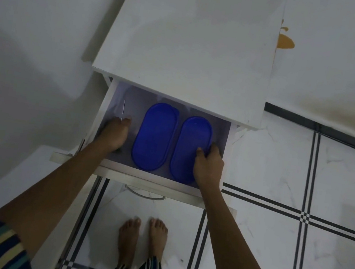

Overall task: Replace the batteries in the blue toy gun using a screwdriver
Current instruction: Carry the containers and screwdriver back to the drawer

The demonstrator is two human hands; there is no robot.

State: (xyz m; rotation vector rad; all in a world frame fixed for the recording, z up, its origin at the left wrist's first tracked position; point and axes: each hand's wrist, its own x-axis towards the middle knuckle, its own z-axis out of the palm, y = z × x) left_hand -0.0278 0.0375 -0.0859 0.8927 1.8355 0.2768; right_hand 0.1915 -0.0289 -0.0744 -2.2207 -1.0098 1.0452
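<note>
A white drawer (142, 175) stands pulled out below a white cabinet top. Two blue oval lidded containers lie in it side by side, the left container (154, 135) and the right container (190, 145). My left hand (114, 133) is in the drawer's left part, fingers curled around a thin screwdriver whose metal shaft (123, 108) sticks out toward the back. My right hand (209, 165) grips the right container at its near right edge, thumb on the lid. No blue toy gun or batteries are in view.
The cabinet top (186, 42) is bare white. The drawer's metal handle (145, 194) faces me, above my bare feet (142, 238) on a white tiled floor with black lines. A white wall is at the left, a patterned white surface at the right.
</note>
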